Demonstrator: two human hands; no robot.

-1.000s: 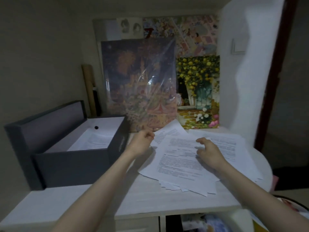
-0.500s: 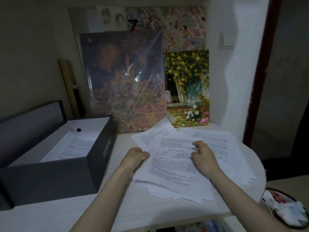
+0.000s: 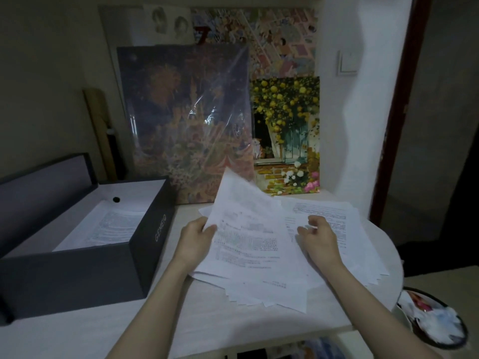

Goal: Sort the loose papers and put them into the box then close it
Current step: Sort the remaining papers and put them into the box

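A spread of printed white papers point(image 3: 334, 257) lies on the right half of the desk. My left hand point(image 3: 195, 239) pinches the left edge of the top sheet point(image 3: 246, 221), whose far end is raised and tilted off the pile. My right hand point(image 3: 320, 238) rests on the papers to the right, fingers loosely curled, holding nothing. To the left stands the dark grey box point(image 3: 145, 239), open, with its lid point(image 3: 44, 187) upright at the back left. A printed sheet point(image 3: 111, 226) lies inside it.
Two framed pictures point(image 3: 186, 120) lean on the wall behind the papers and box. A rolled tube point(image 3: 97, 128) stands in the back left corner. The desk's point(image 3: 85, 330) front edge is near me. A round bin point(image 3: 432, 320) sits low at the right.
My left hand has taken hold of the top sheet's left edge and lifted it, so its far end now rises off the pile. My right hand has barely moved.
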